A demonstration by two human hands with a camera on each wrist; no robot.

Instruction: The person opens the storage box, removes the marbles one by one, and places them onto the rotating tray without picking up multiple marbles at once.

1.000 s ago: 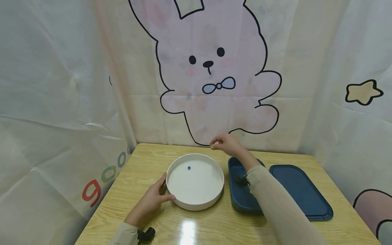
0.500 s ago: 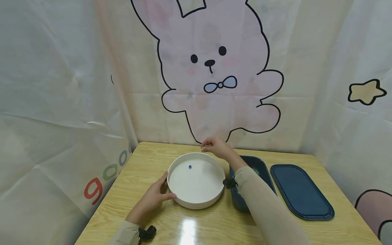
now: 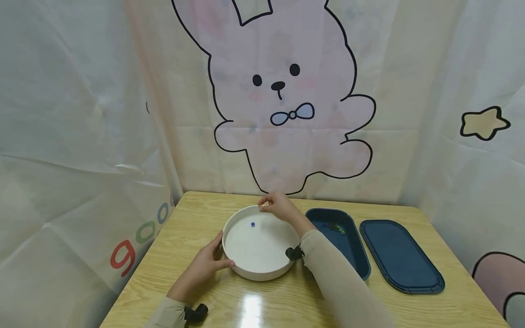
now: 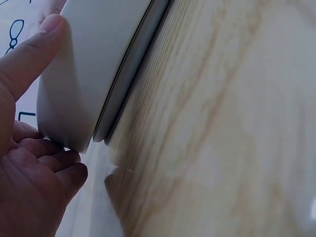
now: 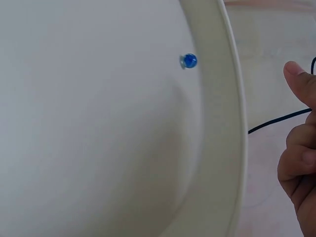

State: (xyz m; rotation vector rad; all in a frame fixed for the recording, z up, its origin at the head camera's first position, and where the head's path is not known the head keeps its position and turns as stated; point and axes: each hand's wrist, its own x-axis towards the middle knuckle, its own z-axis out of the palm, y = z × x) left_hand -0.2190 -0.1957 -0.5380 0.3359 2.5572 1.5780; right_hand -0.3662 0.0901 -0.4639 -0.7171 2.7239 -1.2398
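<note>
A round white tray (image 3: 262, 246) with a raised rim stands on the table, a single blue glass marble (image 5: 189, 60) lying in it near the far side. My left hand (image 3: 203, 264) grips the tray's left side, thumb (image 4: 37, 54) on the rim and the other fingers curled against the outer wall. Over the tray's far rim is my right hand (image 3: 280, 208), thumb and fingertips pinched around a tiny pale amber marble, mostly hidden by the fingers. In the right wrist view that hand appears beyond the rim at the right edge.
Right of the tray, a dark blue box (image 3: 361, 259) holds several coloured marbles (image 3: 334, 227), partly behind my right forearm. Its flat dark blue lid (image 3: 404, 257) lies farther right on the wooden table (image 3: 213, 310). A printed curtain (image 3: 283, 150) closes off the back.
My right hand has moved left and slightly down, from near the box to the tray's far rim, uncovering the marbles in the box. The left hand keeps its hold on the tray.
</note>
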